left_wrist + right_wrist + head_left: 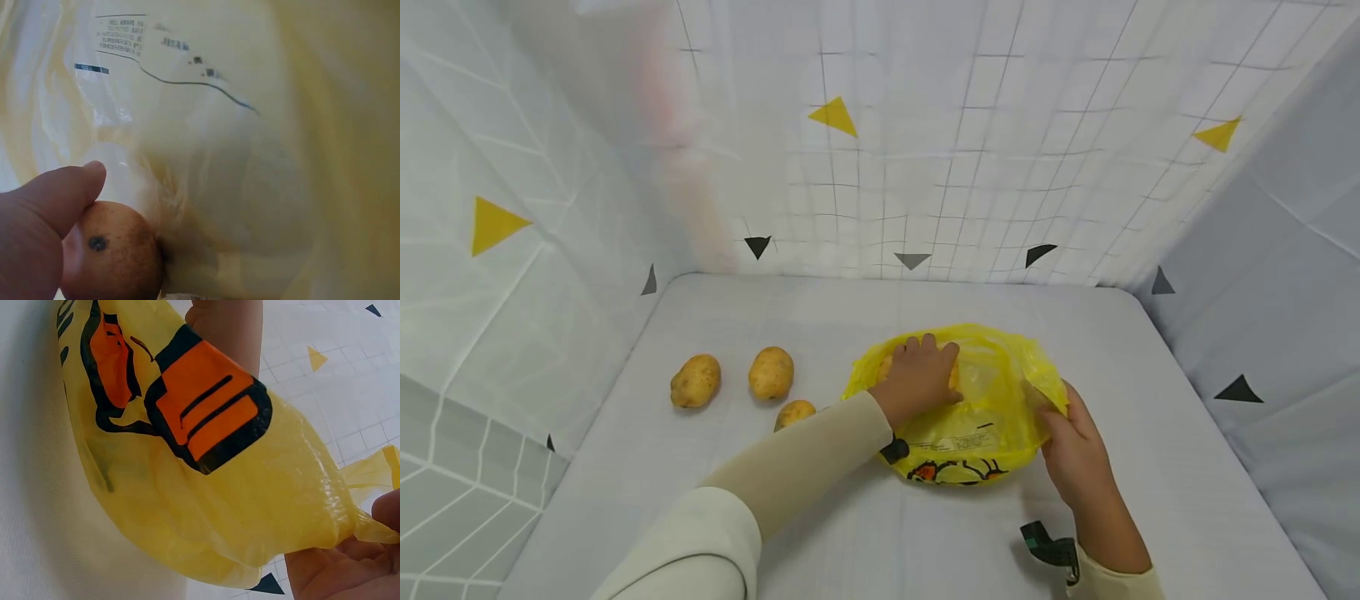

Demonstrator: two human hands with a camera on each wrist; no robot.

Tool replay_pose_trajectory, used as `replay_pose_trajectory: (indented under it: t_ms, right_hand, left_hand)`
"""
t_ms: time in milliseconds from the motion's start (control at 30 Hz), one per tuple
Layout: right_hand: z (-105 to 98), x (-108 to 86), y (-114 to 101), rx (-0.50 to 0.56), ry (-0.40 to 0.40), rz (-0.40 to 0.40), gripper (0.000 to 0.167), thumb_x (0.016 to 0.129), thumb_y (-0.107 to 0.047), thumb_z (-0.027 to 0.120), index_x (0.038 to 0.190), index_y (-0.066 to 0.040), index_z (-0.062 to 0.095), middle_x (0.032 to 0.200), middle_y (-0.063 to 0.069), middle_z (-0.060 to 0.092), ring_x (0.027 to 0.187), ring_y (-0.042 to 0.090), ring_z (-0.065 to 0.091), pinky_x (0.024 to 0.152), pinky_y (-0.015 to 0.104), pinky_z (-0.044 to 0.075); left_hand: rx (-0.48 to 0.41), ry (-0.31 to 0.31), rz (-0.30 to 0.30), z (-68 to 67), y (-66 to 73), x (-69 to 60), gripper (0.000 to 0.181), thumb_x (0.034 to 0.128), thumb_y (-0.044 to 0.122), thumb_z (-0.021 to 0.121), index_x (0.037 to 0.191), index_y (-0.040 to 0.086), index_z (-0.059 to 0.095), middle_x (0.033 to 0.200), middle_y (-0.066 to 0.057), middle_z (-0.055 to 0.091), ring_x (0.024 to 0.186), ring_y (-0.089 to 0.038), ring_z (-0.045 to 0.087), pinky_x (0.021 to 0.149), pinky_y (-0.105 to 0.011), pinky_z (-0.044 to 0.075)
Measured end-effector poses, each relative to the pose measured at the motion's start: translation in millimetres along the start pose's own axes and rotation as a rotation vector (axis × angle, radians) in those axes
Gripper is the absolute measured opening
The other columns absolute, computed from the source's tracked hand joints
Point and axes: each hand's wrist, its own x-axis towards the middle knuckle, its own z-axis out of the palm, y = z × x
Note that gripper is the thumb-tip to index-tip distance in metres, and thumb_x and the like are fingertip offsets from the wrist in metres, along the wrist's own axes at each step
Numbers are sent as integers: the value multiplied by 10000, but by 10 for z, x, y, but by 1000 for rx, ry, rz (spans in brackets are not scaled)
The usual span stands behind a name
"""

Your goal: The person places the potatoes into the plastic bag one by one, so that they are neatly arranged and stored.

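A yellow plastic bag [1000, 454] with orange and black print lies with its mouth spread wide. My left hand [919, 379] is inside its opening, fingers curled over a potato [115, 256]. In the left wrist view the thumb [59, 194] presses against that potato, which has a dark spot; the other fingers are hidden there. At the bag's right side, my right hand [1078, 450] pinches the rim between thumb and fingers. The right wrist view has the gathered plastic [375, 530] held in that hand.
Left of the bag, three potatoes lie on the white table [1150, 417]: one at the far left [696, 382], one beside it [771, 373], and one [793, 413] partly behind my left sleeve. White sheet walls [970, 192] with yellow and dark triangles surround the table's back and sides.
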Motion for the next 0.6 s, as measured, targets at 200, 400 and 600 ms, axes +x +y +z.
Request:
replay_pose_trajectory:
  t_ms: [200, 400, 600]
  right_hand:
    - [5, -15, -15, -4, 4, 7, 456, 1162, -274, 351, 1616, -232, 317, 1553, 110, 336, 1368, 240, 417, 1031, 110, 446]
    - [-10, -30, -22, 3, 6, 8, 460, 1162, -257, 349, 1621, -238, 316, 1572, 105, 324, 1380, 229, 412, 1027, 110, 448]
    - [-1, -52, -29, -16, 15, 26, 472, 1160, -298, 357, 1628, -258, 306, 1596, 87, 314, 1400, 198, 407, 1017, 91, 441]
  left_hand:
    - [-29, 12, -18, -24, 7, -10, 776, 864, 680, 746, 1456, 244, 498, 1202, -61, 532, 1012, -282, 484, 907, -464, 448]
    - [-84, 25, -22, -59, -4, -38, 857, 869, 692, 731, 1553, 259, 452, 1308, -85, 534, 1148, -327, 500, 1014, -505, 458]
    - [-105, 40, -27, -162, 13, -166, 889, 867, 720, 714, 1584, 278, 433, 1385, -92, 529, 1234, -345, 508, 1031, -504, 469]
